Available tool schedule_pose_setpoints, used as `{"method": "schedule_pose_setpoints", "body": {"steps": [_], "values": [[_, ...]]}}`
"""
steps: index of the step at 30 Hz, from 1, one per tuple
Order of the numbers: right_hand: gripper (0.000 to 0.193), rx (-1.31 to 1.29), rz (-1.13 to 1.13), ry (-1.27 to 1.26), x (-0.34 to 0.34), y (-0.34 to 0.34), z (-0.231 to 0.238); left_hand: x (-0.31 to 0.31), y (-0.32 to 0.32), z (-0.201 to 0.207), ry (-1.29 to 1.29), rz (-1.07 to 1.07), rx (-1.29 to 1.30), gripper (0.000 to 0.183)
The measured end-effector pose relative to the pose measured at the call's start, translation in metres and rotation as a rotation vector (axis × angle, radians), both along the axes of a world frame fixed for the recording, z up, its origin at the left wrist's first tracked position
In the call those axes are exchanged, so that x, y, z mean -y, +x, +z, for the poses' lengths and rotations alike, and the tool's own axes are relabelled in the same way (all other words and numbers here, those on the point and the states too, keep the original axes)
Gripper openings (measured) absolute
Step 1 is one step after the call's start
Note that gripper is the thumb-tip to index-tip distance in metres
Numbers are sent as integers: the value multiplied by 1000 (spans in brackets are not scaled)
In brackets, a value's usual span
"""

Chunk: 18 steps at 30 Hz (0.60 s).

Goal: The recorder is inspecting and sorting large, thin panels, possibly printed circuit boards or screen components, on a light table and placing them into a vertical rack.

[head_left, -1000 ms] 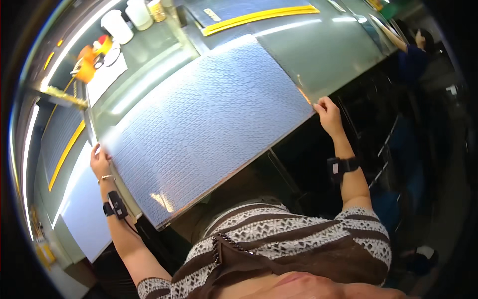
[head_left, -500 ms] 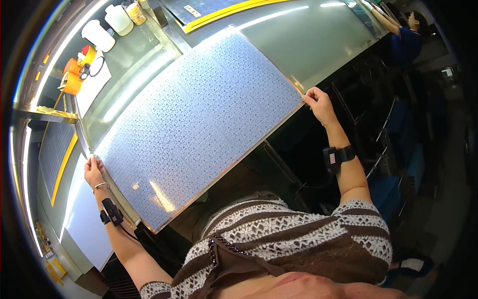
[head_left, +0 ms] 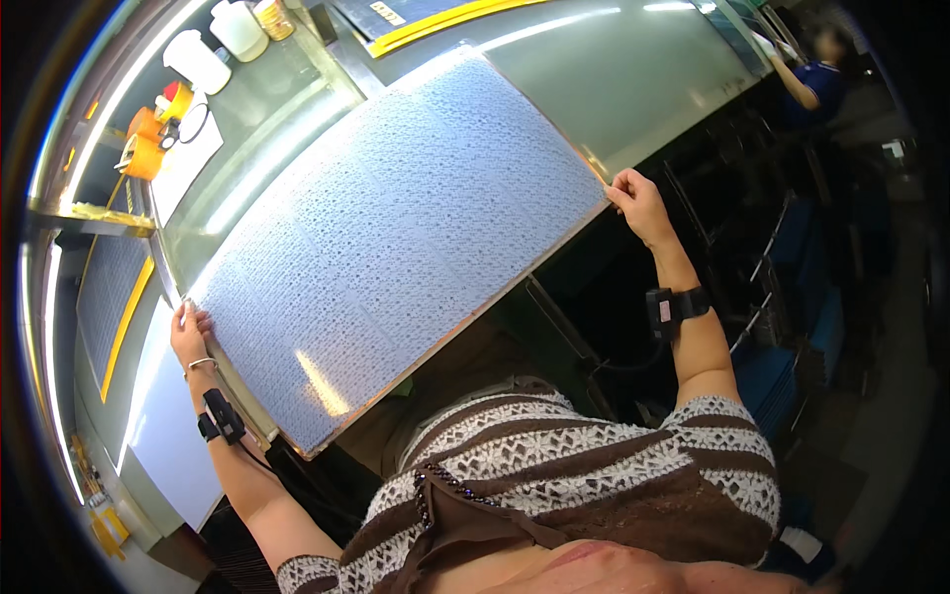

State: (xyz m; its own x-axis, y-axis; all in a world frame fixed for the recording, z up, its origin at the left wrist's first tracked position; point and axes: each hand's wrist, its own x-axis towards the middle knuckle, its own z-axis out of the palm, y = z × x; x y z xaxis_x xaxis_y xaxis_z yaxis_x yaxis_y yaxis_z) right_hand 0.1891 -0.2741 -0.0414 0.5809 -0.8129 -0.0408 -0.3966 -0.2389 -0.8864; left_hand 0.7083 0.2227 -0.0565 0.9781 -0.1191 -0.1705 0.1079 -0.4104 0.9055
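Observation:
A large pale blue sheet [head_left: 396,238], covered in a fine dark speckled pattern and edged in copper colour, lies across the glassy work surface [head_left: 614,89] in front of me. My left hand [head_left: 190,335] has its fingers and thumb closed on the sheet's left edge, near the far left corner. At the near right corner, my right hand [head_left: 638,206] pinches the edge between thumb and fingers. Both arms are spread wide, with a black band on each wrist. The fingertips under the sheet are hidden.
White plastic bottles [head_left: 196,61], orange tape rolls [head_left: 143,156] and a white paper [head_left: 190,173] stand or lie at the far left. A yellow-edged dark panel [head_left: 435,25] sits at the back. Another person [head_left: 819,84] works at the far right.
The sheet and both hands have shifted slightly, the left hand a little away from me and the right hand a little rightward. The sheet's pattern is blurrier. The other person's arm has lowered.

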Motion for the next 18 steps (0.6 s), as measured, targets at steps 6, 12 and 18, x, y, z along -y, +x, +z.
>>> {"method": "schedule_pose_setpoints", "body": {"steps": [6, 12, 18], "values": [[15, -21, 60, 15, -11, 1, 12, 3, -6, -5, 477, -48, 336, 37], [13, -32, 99, 65, -9, -4, 4, 20, -33, 29, 694, 77, 323, 52], [13, -11, 95, 84, -1, -16, -2, 22, -41, 36, 729, -27, 444, 33]]}}
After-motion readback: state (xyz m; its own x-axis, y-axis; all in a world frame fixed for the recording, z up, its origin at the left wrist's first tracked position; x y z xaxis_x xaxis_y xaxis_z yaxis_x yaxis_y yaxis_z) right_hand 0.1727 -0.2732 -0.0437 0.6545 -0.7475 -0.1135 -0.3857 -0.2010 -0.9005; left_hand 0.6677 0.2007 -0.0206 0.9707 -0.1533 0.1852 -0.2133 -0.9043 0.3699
